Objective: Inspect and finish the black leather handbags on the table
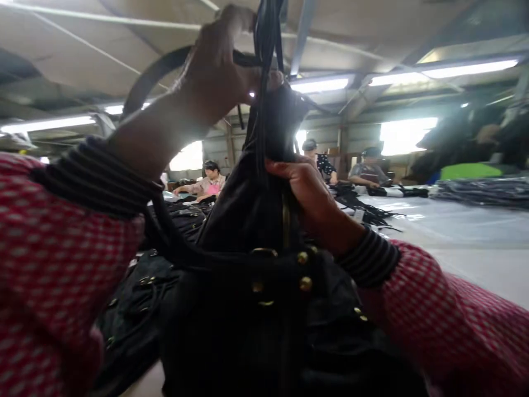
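Note:
A black handbag [231, 325] with gold-coloured studs and rings fills the lower middle of the view, its upper part pulled up into a narrow peak. High up, my left hand [227, 66] is closed around the bunched top of the bag, beside dark hanging straps [268, 33]. Lower on the right, my right hand [306, 193] grips the bag's side, thumb lying across the black fabric near a gold zip [286, 218]. A dark round handle [152, 74] loops behind my left wrist. Some of my fingertips are hidden by the bag.
More black bags [140, 292] lie piled at the left. A white table [454, 242] stretches to the right, with dark straps [367, 209] and a plastic-covered stack [483, 190] on it. Several people work beyond, among them a person with pink clothing [212, 184].

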Demonstrator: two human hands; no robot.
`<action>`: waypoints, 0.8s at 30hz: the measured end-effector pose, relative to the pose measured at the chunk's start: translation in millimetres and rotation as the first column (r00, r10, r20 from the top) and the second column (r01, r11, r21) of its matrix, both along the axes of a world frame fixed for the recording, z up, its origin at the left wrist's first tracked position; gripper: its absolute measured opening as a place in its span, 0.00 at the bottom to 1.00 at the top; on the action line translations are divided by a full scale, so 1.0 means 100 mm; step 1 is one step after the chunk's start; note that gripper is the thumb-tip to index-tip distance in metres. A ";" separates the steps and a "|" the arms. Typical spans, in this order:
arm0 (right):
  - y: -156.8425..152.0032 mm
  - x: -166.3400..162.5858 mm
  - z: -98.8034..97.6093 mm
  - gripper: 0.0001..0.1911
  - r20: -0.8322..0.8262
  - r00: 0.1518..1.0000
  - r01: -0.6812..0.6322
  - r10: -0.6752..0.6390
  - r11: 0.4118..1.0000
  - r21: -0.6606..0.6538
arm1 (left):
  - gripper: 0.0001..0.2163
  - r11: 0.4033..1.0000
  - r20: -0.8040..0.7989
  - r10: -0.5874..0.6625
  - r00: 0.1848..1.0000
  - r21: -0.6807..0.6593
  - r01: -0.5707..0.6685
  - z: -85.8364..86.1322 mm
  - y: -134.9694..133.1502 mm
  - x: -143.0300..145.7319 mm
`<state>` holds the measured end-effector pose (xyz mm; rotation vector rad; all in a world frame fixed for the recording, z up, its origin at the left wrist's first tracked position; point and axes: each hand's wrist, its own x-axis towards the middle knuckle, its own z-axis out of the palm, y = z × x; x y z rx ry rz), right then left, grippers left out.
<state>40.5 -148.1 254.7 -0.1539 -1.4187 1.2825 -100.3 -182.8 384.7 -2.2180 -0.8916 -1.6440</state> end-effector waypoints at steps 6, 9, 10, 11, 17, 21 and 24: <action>0.69 1.04 -0.44 0.16 0.163 0.953 0.283 -0.257 0.946 -0.162 | 0.32 0.969 -0.444 -0.150 0.884 -0.243 0.042 -0.53 0.96 0.39; 0.98 1.38 -1.18 0.15 0.422 0.841 0.461 -0.338 0.856 -0.234 | 0.36 0.903 -0.473 -0.236 0.849 -0.430 0.011 -1.65 1.37 0.57; 1.04 1.44 -1.43 0.12 0.462 0.824 0.478 -0.328 0.840 -0.257 | 0.36 0.857 -0.439 -0.254 0.862 -0.516 -0.010 -2.03 1.45 0.62; 1.09 1.48 -1.65 0.10 0.491 0.811 0.491 -0.318 0.827 -0.276 | 0.36 0.800 -0.382 -0.258 0.888 -0.599 -0.025 -2.36 1.50 0.66; 1.21 1.53 -2.12 0.14 0.467 0.867 0.376 -0.176 0.845 -0.381 | 0.33 0.648 -0.257 -0.230 0.939 -0.760 -0.049 -2.63 1.58 0.68; 1.22 1.59 -2.09 0.20 0.421 0.901 0.294 -0.107 0.863 -0.411 | 0.27 0.573 -0.260 -0.277 0.925 -0.817 -0.058 -2.01 1.41 0.63; 1.23 1.65 -2.11 0.21 0.434 0.892 0.307 -0.124 0.872 -0.382 | 0.20 0.745 -0.557 0.159 0.815 -0.474 -0.469 -1.76 1.17 0.38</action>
